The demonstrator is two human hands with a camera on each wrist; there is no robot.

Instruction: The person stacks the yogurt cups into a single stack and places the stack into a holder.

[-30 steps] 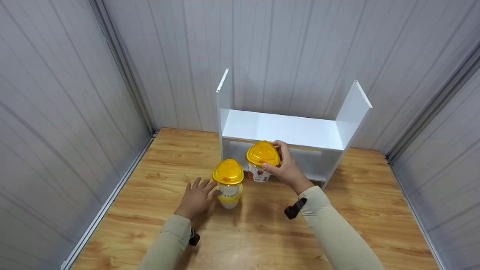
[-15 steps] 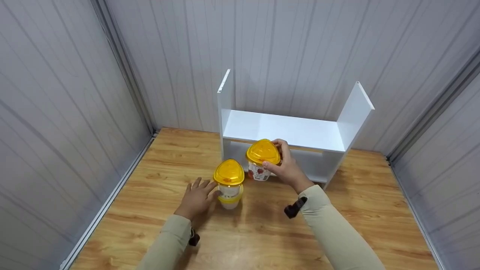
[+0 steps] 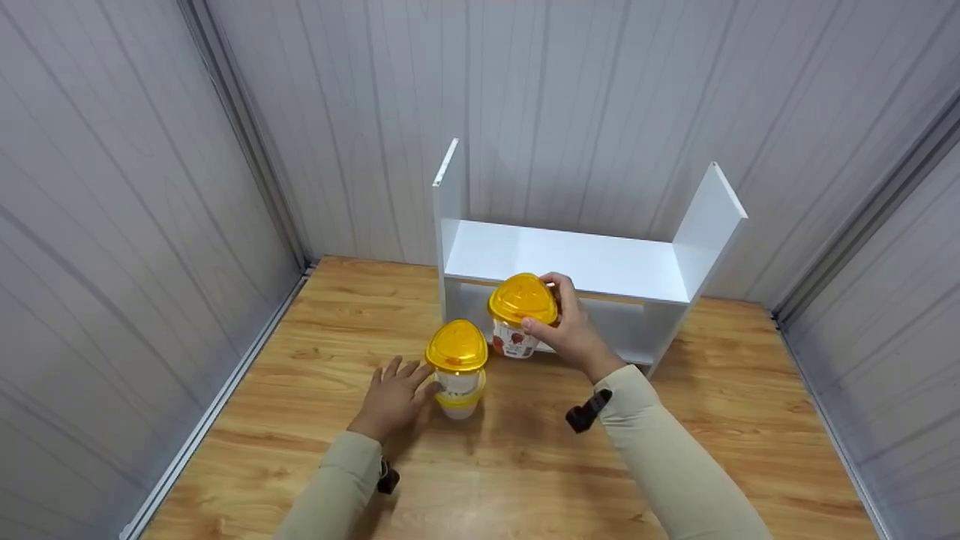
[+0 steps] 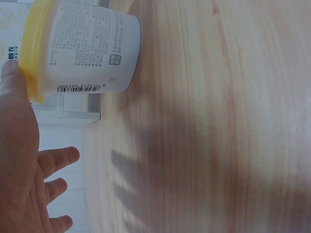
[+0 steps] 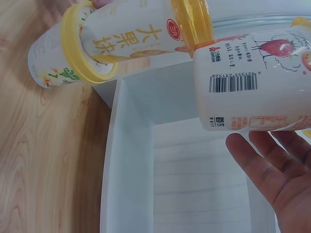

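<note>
My right hand (image 3: 574, 330) grips a yogurt cup (image 3: 515, 340) with strawberry print and a domed yellow lid, thumb on the near side, fingers on the far side. The right wrist view shows the cup's barcode side above the fingers. To its left, two yogurt cups stand stacked: the lower cup (image 4: 92, 48) is white with a yellow rim, the upper cup (image 5: 133, 29) has a domed yellow lid (image 3: 457, 346). My left hand (image 3: 394, 397) touches the stack's left side with its thumb and forefinger, the other fingers spread and straight.
Behind the cups stands a white shelf unit (image 3: 570, 259) with upright side panels and a lower compartment, partly hidden by the right hand and held cup. Panelled walls (image 3: 360, 112) close in the wooden table (image 3: 337, 300) at the back and sides.
My right hand has lifted the strawberry yogurt cup slightly and shifted it a little to the left. The left hand and the stack stay in place.
</note>
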